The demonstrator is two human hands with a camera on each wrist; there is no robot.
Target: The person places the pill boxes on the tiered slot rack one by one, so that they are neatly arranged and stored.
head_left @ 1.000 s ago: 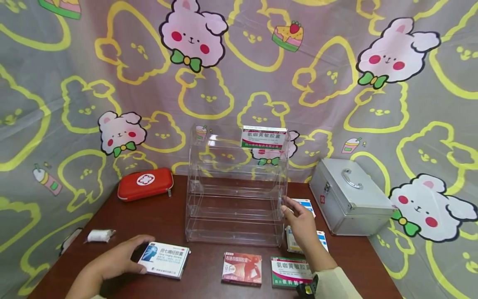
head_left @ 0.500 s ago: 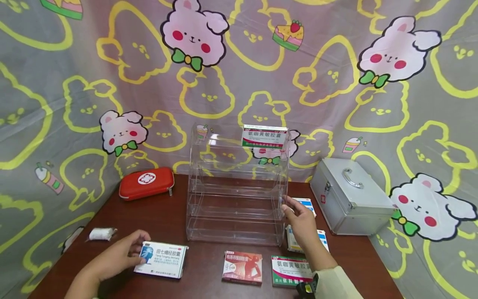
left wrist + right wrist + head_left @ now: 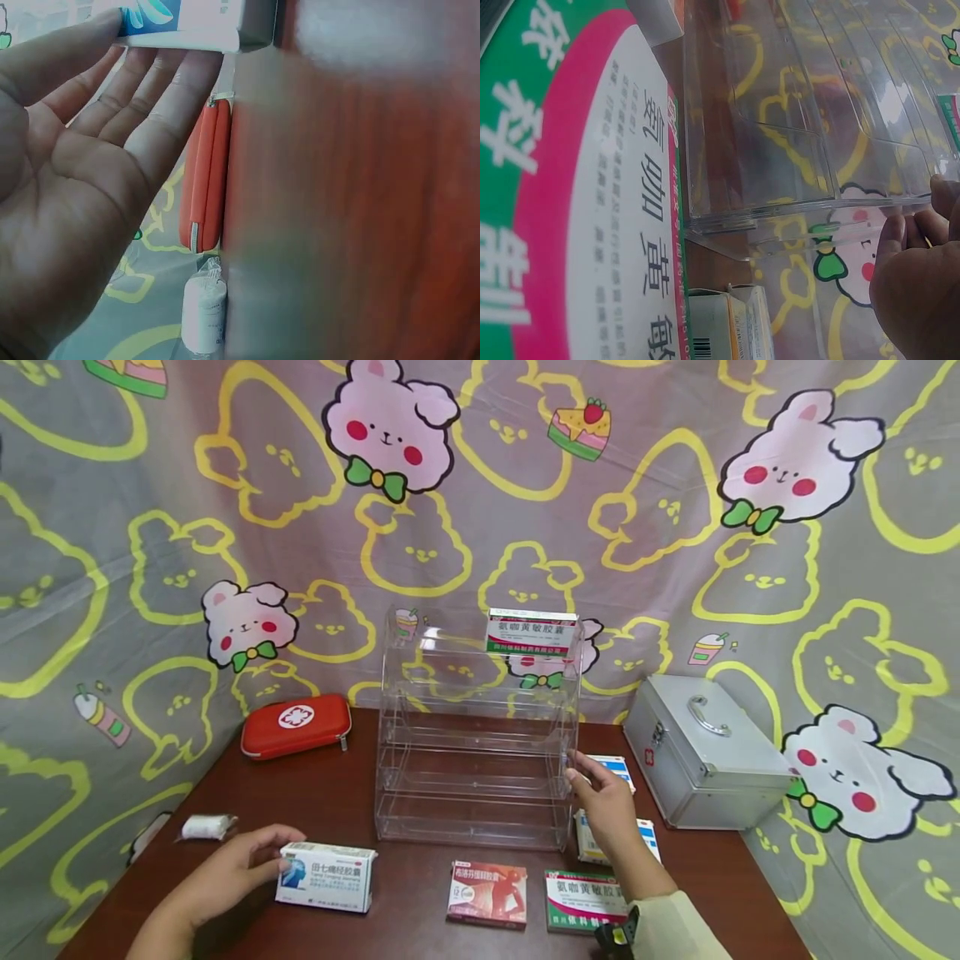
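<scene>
My left hand pinches the left end of a white medicine box with a blue picture, thumb in front and fingers behind. The box is tipped up, its front facing me and its top edge showing. In the left wrist view that medicine box sits at the fingertips of my left hand. My right hand holds the right side panel of a clear tiered display rack. In the right wrist view, thumb and fingers of my right hand meet at the rack's edge.
A green-and-white medicine box stands on the rack's top tier. In front lie a red medicine box and another green-and-white box. Blue-and-white boxes lie right of the rack. Around are a silver case, red pouch and white roll.
The white medicine box, lying flatter before, has been tipped upright by my left hand and shifted slightly left. My right hand stays at the rack's side.
</scene>
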